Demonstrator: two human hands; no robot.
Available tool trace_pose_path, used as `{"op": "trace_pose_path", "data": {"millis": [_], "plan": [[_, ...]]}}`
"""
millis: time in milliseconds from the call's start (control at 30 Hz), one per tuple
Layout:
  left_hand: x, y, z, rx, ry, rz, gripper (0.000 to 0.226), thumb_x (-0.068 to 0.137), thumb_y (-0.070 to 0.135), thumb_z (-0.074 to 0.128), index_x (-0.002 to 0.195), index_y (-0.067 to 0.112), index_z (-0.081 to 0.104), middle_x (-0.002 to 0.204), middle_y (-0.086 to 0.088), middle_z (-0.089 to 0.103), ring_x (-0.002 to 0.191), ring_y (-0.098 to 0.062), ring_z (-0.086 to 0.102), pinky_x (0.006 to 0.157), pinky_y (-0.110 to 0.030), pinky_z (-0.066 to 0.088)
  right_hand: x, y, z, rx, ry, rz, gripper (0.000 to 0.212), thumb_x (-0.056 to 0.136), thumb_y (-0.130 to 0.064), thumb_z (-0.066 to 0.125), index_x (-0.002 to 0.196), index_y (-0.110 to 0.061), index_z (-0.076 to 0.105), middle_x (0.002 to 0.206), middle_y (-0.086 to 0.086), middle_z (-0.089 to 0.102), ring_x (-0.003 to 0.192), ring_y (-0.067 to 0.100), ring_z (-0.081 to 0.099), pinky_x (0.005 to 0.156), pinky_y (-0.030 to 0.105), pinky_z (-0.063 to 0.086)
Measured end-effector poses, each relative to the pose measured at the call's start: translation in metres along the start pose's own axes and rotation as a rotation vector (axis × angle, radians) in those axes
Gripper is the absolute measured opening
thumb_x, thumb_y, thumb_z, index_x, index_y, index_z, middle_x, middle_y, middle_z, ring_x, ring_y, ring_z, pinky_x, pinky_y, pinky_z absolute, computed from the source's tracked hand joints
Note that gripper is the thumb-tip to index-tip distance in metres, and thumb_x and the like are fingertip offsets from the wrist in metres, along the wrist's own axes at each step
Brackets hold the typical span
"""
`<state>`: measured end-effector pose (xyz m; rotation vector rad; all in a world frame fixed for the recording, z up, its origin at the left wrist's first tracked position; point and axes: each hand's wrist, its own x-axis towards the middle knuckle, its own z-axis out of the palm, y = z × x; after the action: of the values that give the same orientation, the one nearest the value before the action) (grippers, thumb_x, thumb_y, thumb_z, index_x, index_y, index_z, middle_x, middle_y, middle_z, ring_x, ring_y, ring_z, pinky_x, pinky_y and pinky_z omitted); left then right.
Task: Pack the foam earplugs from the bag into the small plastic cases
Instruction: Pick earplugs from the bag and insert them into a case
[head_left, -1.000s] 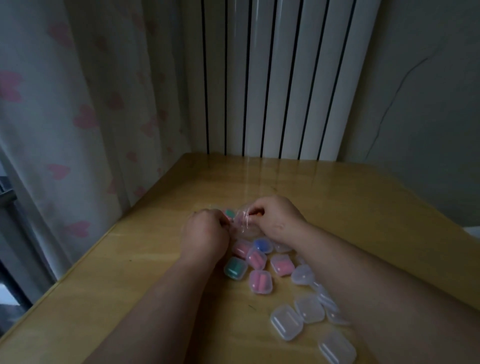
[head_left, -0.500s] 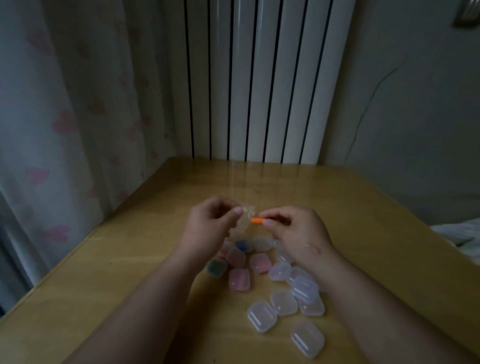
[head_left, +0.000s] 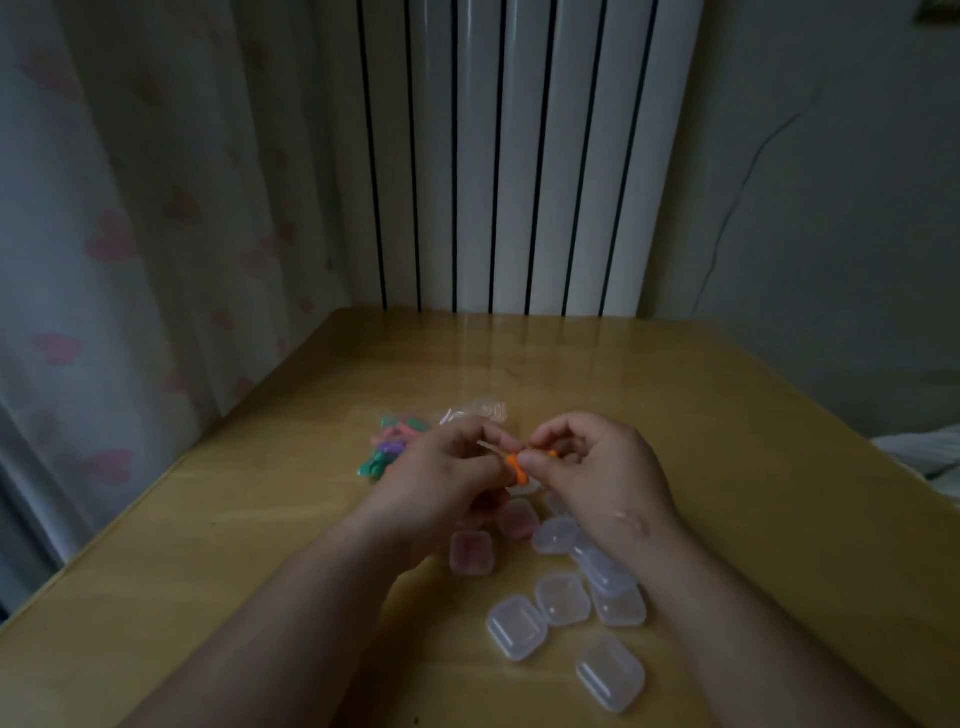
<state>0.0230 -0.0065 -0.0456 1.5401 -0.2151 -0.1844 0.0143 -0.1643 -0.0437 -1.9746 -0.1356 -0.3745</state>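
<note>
Pinched at the tips of the right hand's (head_left: 605, 480) thumb and forefinger, raised a little above the table (head_left: 753, 467): an orange earplug (head_left: 513, 466). Long axis roughly left to right, left end reaching toward the left hand (head_left: 441, 480), middle hidden behind the right thumb. More orange showing just right of that thumb; cannot tell whether one piece or two. Other right fingers loosely curled.

Touching the earplug's left end, gripped in the curled fingers of the left hand: a clear case (head_left: 493, 448), apparently open, thin lid edge slanting up to the far left. Mostly hidden by the fingers.

Just beyond the left hand, flat on the table: a clear bag (head_left: 397, 447) of green, pink and purple earplugs, lying every which way. Right of it, farther back, a second crumpled clear bag (head_left: 475, 410). Any print on either too dim and blurred to read.

Nearer than the hands, in a loose cluster: two closed pink-filled cases (head_left: 470, 553), one partly under the left wrist, then colourless closed empty cases (head_left: 517, 627) trailing near and right, several touching or overlapping, the nearest one lying slightly apart. No lettering legible on any lid.

Around all this, pale yellow wood with a glossy far end. Behind the far edge, a white ribbed radiator (head_left: 519, 156). To the left, a pale curtain (head_left: 130, 234) printed with pink hearts. To the right, a grey wall (head_left: 841, 234) with a thin wavering crack, and white cloth (head_left: 924, 452) at the right border.
</note>
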Motion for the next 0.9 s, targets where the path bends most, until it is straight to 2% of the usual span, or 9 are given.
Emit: {"op": "trace_pose_path", "data": {"millis": [167, 267, 367, 500, 733, 900], "plan": [[0.0039, 0.0008, -0.0037, -0.003, 0.125, 0.024, 0.015, 0.081, -0.010, 0.063, 0.081, 0.004, 0.061, 0.061, -0.012, 0.057, 0.051, -0.019, 0.051, 0.052, -0.027, 0.039, -0.0004, 0.0002, -0.0033, 0.084, 0.023, 0.073, 0.022, 0.077, -0.005, 0.075, 0.069, -0.025, 0.069, 0.071, 0.002, 0.074, 0.069, 0.016, 0.071, 0.071, 0.034, 0.058], [0.0019, 0.0018, -0.0059, 0.027, 0.158, 0.042, 0.016, 0.078, -0.011, 0.068, 0.080, 0.003, 0.061, 0.068, -0.020, 0.060, 0.054, -0.022, 0.055, 0.052, -0.027, 0.045, -0.0007, -0.0024, -0.0035, 0.146, 0.034, 0.095, 0.025, 0.076, 0.001, 0.072, 0.069, -0.023, 0.070, 0.076, 0.004, 0.075, 0.075, 0.021, 0.073, 0.078, 0.040, 0.060], [-0.0008, 0.0020, -0.0050, 0.034, 0.128, 0.033, 0.017, 0.079, -0.013, 0.069, 0.082, 0.003, 0.062, 0.078, -0.028, 0.064, 0.050, -0.019, 0.055, 0.051, -0.029, 0.046, -0.0021, -0.0059, -0.0038, 0.207, 0.053, 0.069, 0.025, 0.080, 0.002, 0.072, 0.075, -0.023, 0.068, 0.077, 0.002, 0.072, 0.078, 0.023, 0.072, 0.076, 0.042, 0.060], [-0.0007, 0.0012, -0.0049, 0.050, 0.119, 0.040, 0.019, 0.079, -0.010, 0.072, 0.085, 0.004, 0.062, 0.065, -0.011, 0.063, 0.049, -0.015, 0.056, 0.053, -0.030, 0.046, -0.0030, -0.0058, -0.0049, 0.176, 0.060, 0.036, 0.022, 0.081, -0.004, 0.074, 0.076, -0.025, 0.069, 0.076, -0.003, 0.071, 0.078, 0.015, 0.069, 0.079, 0.039, 0.059], [0.0007, -0.0018, -0.0053, 0.077, 0.103, 0.031, 0.020, 0.077, -0.006, 0.076, 0.082, 0.008, 0.064, 0.065, -0.011, 0.064, 0.051, -0.020, 0.058, 0.055, -0.030, 0.046, -0.0041, -0.0064, -0.0024, 0.192, -0.002, 0.063, 0.022, 0.082, -0.003, 0.073, 0.076, -0.024, 0.069, 0.073, -0.003, 0.071, 0.066, 0.004, 0.065, 0.071, 0.027, 0.057], [-0.0005, 0.0001, -0.0048, 0.060, 0.104, 0.036, 0.017, 0.078, -0.007, 0.074, 0.083, 0.005, 0.063, 0.062, -0.011, 0.065, 0.049, -0.017, 0.059, 0.050, -0.027, 0.047, -0.0048, -0.0049, -0.0023, 0.162, -0.063, 0.021, 0.023, 0.084, -0.003, 0.071, 0.081, -0.026, 0.069, 0.077, -0.005, 0.071, 0.072, 0.003, 0.066, 0.069, 0.019, 0.055]]}}
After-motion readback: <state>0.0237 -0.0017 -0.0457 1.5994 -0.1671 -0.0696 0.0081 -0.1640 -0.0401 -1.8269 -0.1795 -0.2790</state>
